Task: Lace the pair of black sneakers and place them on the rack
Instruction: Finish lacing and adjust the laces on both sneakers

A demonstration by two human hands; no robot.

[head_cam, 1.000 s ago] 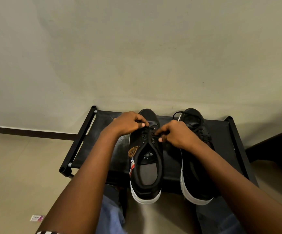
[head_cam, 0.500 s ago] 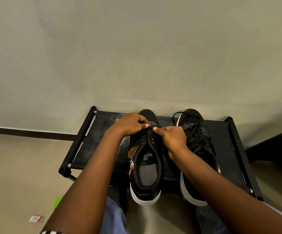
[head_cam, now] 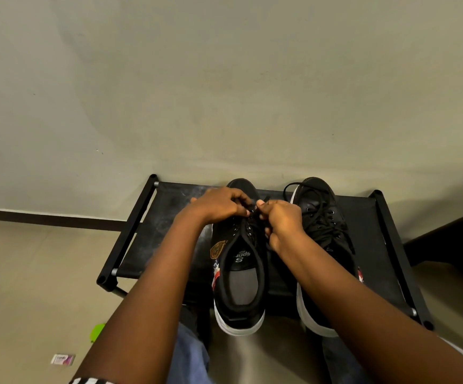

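Head view: two black sneakers sit side by side on top of the rack (head_cam: 169, 217), toes toward the wall (head_cam: 224, 79), heels overhanging the near edge.

Left sneaker (head_cam: 238, 275): black upper, white sole rim, grey insole, open collar. Silver eyelets visible down the throat; most show no lace through them. Gold-brown badge on its outer side, plus a red/white/blue patch lower down. Insole print reads "S" and "Spor…", rest not legible.

Right sneaker (head_cam: 323, 225): same build, white sole edge, black lace (head_cam: 332, 234) already threaded and lying loose over the tongue, one loop arcing past the toe. Small red/white patch on its side. Rear half hidden by the right forearm.

Left hand (head_cam: 219, 205): fingers curled, pinching something at the toe end of the left sneaker's eyelet row; it looks like a lace end, but dark on dark, so cannot confirm. Right hand (head_cam: 281, 217): fingers curled, thumb and forefinger pinching at the same spot, touching or nearly touching the left hand's fingertips.

Rack: black frame tubes, silver joints at the corners, black fabric shelf, scuffed grey in places. Holds only the two sneakers on this tier.

Floor left of the rack: a small white/pink packet (head_cam: 63, 359), print too small to read, and a bright green object (head_cam: 97, 331), partly behind the left arm. Blue denim shows below the rack edge.
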